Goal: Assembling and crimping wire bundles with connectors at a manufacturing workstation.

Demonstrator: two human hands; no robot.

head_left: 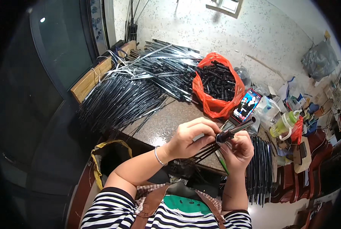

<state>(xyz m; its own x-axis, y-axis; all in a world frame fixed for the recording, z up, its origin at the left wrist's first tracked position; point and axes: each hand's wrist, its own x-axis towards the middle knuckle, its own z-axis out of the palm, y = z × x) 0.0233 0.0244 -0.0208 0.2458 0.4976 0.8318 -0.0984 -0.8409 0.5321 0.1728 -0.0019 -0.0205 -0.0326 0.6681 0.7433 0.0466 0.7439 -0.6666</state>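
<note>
Both my hands are at an umbrella frame (244,126) over the table's near edge. Its dark metal tube points up and to the right, and thin black ribs fan down below a black plastic collar. My left hand (191,138) pinches the frame at the collar from the left, its fingers bent. From the right and below, my right hand (239,150) closes around the part beneath the tube. The fingers partly hide the joint between ribs and collar. A thin green stick-like thing (222,163) shows just below my hands.
Bundles of black ribs (121,99) and shiny metal rods (174,61) cover the left and back of the table (168,118). Beyond my hands stand a red plastic bag (212,110) of black tubular parts and a lit phone (247,105). Rightward are a green bottle (283,126) and stacked frames (259,168).
</note>
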